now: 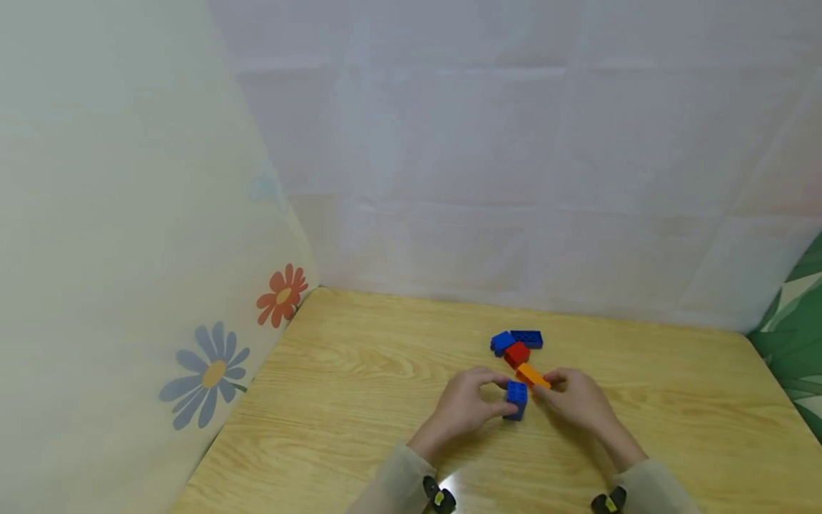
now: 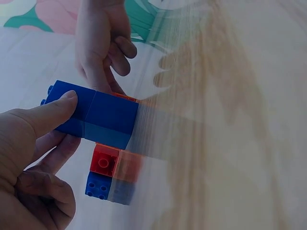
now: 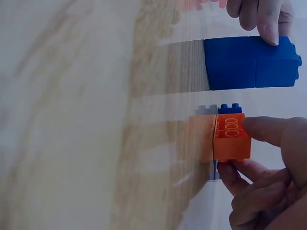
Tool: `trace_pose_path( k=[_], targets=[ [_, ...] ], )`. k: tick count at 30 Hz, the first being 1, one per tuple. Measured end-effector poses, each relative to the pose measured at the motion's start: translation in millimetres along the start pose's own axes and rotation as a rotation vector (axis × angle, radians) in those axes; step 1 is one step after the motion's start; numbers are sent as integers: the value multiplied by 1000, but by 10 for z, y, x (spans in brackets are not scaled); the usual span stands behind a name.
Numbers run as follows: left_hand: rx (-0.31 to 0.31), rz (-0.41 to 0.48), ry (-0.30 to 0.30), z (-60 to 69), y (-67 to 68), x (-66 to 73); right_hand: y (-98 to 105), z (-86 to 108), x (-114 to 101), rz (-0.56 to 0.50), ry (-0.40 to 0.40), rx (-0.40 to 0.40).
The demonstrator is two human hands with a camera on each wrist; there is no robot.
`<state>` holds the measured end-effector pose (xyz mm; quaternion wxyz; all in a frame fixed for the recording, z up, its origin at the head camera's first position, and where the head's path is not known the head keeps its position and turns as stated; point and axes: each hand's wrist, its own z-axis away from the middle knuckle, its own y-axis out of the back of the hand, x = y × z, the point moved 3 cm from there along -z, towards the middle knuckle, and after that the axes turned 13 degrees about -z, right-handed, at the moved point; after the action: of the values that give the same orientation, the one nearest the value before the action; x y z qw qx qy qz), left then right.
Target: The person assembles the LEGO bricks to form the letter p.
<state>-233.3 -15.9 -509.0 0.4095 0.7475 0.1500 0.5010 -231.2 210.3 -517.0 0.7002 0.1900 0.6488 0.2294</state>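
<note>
Two blue toy bricks stacked into one block (image 1: 516, 400) stand upright on the table, studs on top. My left hand (image 1: 467, 405) pinches this stack near its top between thumb and fingers, as the left wrist view also shows. Just right of it, an orange toy brick (image 1: 533, 375) lies on its side, its hollow underside visible in the right wrist view (image 3: 232, 136). My right hand (image 1: 578, 401) pinches the orange brick between thumb and fingers. Behind it sits a red brick (image 1: 516, 354), partly covered by the orange one in the head view.
Beyond the red brick lie a blue brick (image 1: 502, 343) and a dark blue brick (image 1: 528, 338). All rest on a glossy wood-grain table (image 1: 359, 357). A pale cloth wall (image 1: 417, 214) rises at its back edge, and a flowered one (image 1: 141, 250) at the left.
</note>
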Motion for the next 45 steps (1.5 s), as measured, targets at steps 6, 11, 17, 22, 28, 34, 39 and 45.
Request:
trace_pose_path(
  k=[6,11,17,22,28,34,39,45],
  targets=[
    [0,-10,2,-9,-10,2,33,24,12,-13,-4,-1],
    [8,-10,9,-11,1,7,76,66,7,-40,-5,5],
    [8,-13,4,-17,5,2,115,109,3,-107,-16,-12],
    [7,-20,13,-14,7,-6,135,124,53,-178,-43,-38],
    [10,-23,11,-17,3,-12,154,123,87,-267,-61,-56],
    [7,-21,13,-15,-2,-10,176,152,68,-373,-65,-58],
    [5,-23,14,-9,-7,-1,192,186,40,-379,-33,-63],
    [10,-19,12,-11,-2,6,200,218,0,-426,5,-98]
  ],
)
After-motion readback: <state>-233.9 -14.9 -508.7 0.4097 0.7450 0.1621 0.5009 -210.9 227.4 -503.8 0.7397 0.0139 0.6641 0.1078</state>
